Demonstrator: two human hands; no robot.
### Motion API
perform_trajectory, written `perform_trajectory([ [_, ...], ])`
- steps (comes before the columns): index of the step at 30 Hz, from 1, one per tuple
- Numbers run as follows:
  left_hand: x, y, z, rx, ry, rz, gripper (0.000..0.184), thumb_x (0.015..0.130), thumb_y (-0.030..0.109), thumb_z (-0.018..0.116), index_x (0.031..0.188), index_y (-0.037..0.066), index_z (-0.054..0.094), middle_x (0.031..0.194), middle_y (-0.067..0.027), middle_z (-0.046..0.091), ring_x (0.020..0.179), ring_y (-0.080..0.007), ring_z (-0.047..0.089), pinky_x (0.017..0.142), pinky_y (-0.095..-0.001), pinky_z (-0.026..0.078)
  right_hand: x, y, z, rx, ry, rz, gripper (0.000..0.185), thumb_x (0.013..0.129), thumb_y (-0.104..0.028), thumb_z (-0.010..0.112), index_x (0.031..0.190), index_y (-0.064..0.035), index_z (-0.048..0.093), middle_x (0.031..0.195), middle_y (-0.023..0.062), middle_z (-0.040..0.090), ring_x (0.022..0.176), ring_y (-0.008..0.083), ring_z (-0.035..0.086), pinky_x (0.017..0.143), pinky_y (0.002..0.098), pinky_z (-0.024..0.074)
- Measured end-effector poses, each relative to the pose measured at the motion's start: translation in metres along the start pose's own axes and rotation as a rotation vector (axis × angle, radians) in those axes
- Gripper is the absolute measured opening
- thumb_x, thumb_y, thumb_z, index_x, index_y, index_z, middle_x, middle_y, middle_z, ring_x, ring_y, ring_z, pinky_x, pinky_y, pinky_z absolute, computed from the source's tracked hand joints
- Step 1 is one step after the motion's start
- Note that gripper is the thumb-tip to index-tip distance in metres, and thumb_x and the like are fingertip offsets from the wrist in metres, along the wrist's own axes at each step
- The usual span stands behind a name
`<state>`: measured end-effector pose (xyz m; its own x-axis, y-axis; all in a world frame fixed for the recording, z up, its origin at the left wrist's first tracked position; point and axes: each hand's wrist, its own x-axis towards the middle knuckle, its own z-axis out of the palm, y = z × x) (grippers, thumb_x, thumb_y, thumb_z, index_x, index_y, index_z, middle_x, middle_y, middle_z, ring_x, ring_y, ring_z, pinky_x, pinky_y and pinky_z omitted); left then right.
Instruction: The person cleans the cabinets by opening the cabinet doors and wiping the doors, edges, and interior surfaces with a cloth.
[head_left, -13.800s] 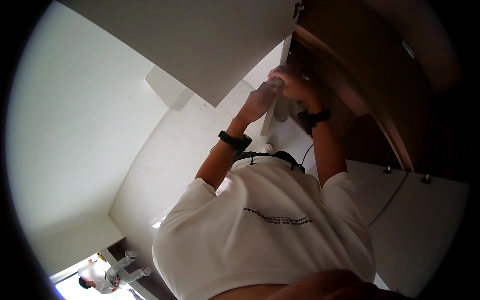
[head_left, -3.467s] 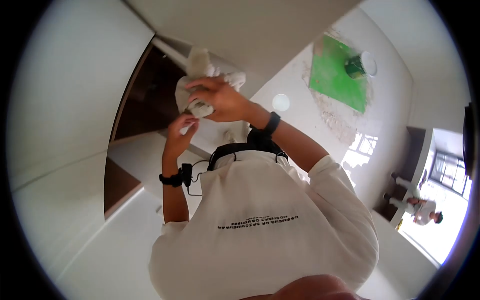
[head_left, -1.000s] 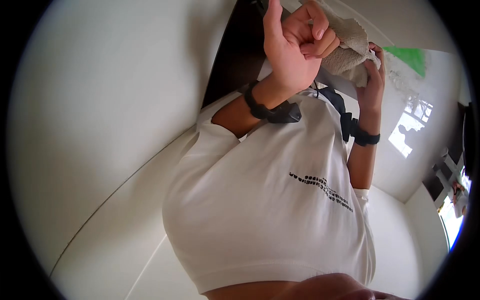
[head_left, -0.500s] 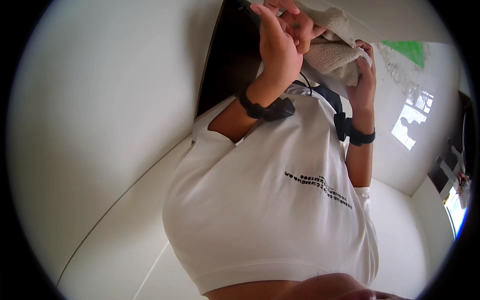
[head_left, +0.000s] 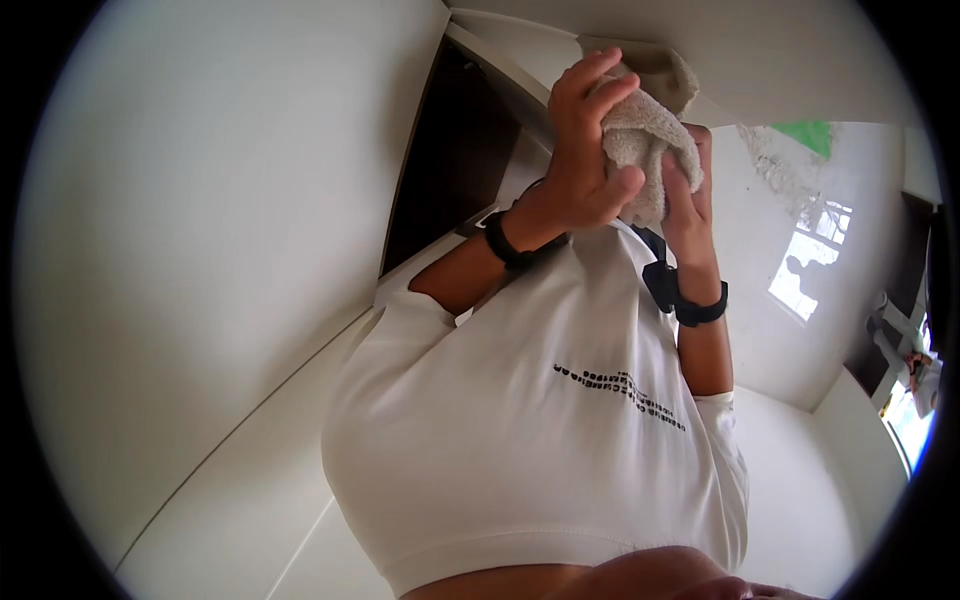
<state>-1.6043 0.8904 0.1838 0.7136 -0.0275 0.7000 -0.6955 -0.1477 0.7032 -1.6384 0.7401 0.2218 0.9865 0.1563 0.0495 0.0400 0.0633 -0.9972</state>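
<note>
A bunched beige terry cloth [head_left: 648, 150] is held up in front of my white shirt. My left hand [head_left: 582, 150] is on its left side, fingers bent over its upper edge and thumb below, closed around it. From the right, my right hand [head_left: 690, 205] grips the same cloth, with its thumb pressed to the front; its other fingers are mostly hidden behind. A smoother, darker beige piece of fabric [head_left: 668, 78] shows just beyond the cloth; whether it is part of it I cannot tell. Both wrists wear black bands.
Pale, smooth panels [head_left: 220, 230] stand at the left. Beside them is a dark open recess [head_left: 455, 150]. On the right, a glossy white surface [head_left: 760, 320] bears a window reflection, a smudged patch and a green patch [head_left: 806, 136]. Blurred objects [head_left: 915, 360] sit at the far right edge.
My left hand has gone from raised beside the cloth, fingers apart, to closed on it. The cloth has been bunched smaller, and my right hand has shifted slightly left and lower in view.
</note>
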Motion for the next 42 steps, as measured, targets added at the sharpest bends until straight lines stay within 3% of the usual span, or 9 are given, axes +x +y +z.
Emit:
perform_trajectory([
  [7,0.028,-0.015,-0.018,-0.04,-0.006,-0.04,0.067,0.103,0.051,0.023,0.143,-0.002,0.037,0.151,-0.0209,0.031,0.138,-0.0345,0.029,0.114,-0.0465,0.021,0.006,-0.002,0.0,-0.121,-0.27,-0.039,0.023,0.086,-0.001,0.064,0.106,-0.0045,0.052,0.093,0.0036,0.058,0.084,0.0132,0.053,0.081,0.0275,0.045],
  [9,0.031,-0.006,-0.029,-0.132,-0.045,-0.258,0.07,0.103,0.054,0.018,0.142,0.0,0.039,0.15,-0.0204,0.032,0.139,-0.0345,0.03,0.116,-0.0464,0.02,0.007,-0.001,-0.003,-0.163,-0.455,-0.023,0.03,0.078,-0.001,0.067,0.103,-0.0044,0.052,0.096,0.0078,0.061,0.087,0.0194,0.057,0.083,0.0295,0.0462],
  [17,0.035,0.01,-0.01,-0.202,-0.074,-0.173,0.073,0.1,0.059,0.021,0.135,0.001,0.049,0.144,-0.0179,0.042,0.127,-0.0317,0.039,0.107,-0.0429,0.029,0.013,-0.007,0.019,-0.249,-0.039,-0.212,0.039,0.084,-0.004,0.064,0.12,-0.0031,0.049,0.101,0.0126,0.061,0.091,0.0256,0.06,0.086,0.0341,0.0474],
  [23,0.043,0.011,0.001,-0.158,0.135,0.033,0.068,0.099,0.056,0.028,0.134,0.002,0.048,0.142,-0.0168,0.044,0.124,-0.0296,0.043,0.103,-0.0396,0.032,0.023,-0.036,0.03,-0.356,-0.067,-0.293,0.046,0.086,-0.012,0.064,0.13,-0.0047,0.056,0.105,0.0147,0.065,0.086,0.0289,0.056,0.081,0.039,0.0477],
  [27,0.068,0.035,-0.02,-0.334,0.312,-0.304,0.084,0.095,0.071,0.013,0.132,0.005,0.049,0.129,-0.0171,0.054,0.113,-0.0251,0.054,0.105,-0.0391,0.036,0.022,-0.045,0.038,-0.464,-0.168,-0.41,0.046,0.077,-0.005,0.068,0.123,-0.0066,0.065,0.107,0.0128,0.068,0.079,0.0318,0.052,0.076,0.0391,0.0475],
  [29,0.071,0.03,-0.037,-0.462,0.191,-0.476,0.102,0.089,0.08,0.002,0.144,0.002,0.04,0.151,-0.0164,0.038,0.143,-0.0307,0.03,0.118,-0.042,0.015,0.023,-0.045,0.045,-0.485,-0.156,-0.514,0.052,0.072,-0.001,0.071,0.123,-0.0091,0.065,0.1,0.0136,0.067,0.077,0.0311,0.052,0.071,0.0394,0.0479],
  [33,0.07,0.031,-0.041,-0.512,0.18,-0.598,0.101,0.09,0.08,0.003,0.145,0.004,0.04,0.15,-0.0132,0.041,0.138,-0.0295,0.036,0.117,-0.0424,0.017,0.023,-0.055,0.035,-0.647,-0.316,-0.391,0.049,0.068,-0.003,0.074,0.116,-0.0112,0.069,0.088,0.0138,0.061,0.073,0.03,0.054,0.065,0.0386,0.0481],
  [38,0.054,-0.002,-0.063,-1.118,0.112,-0.39,0.097,0.091,0.08,0.006,0.148,0.008,0.04,0.152,-0.0134,0.04,0.139,-0.0284,0.036,0.115,-0.0422,0.021,0.013,-0.038,0.027,-0.832,-0.562,-0.231,0.04,0.066,-0.003,0.074,0.106,-0.0083,0.071,0.085,0.0134,0.063,0.069,0.0299,0.055,0.065,0.0361,0.0494],
  [42,0.063,-0.005,-0.069,-1.352,0.019,-0.243,0.093,0.093,0.078,0.01,0.153,0.011,0.034,0.157,-0.0141,0.033,0.142,-0.0288,0.032,0.116,-0.0439,0.023,0.017,-0.034,0.016,-0.634,-0.303,-0.219,0.045,0.066,-0.001,0.066,0.11,-0.0051,0.067,0.104,0.017,0.07,0.074,0.0324,0.063,0.068,0.0347,0.0526],
])
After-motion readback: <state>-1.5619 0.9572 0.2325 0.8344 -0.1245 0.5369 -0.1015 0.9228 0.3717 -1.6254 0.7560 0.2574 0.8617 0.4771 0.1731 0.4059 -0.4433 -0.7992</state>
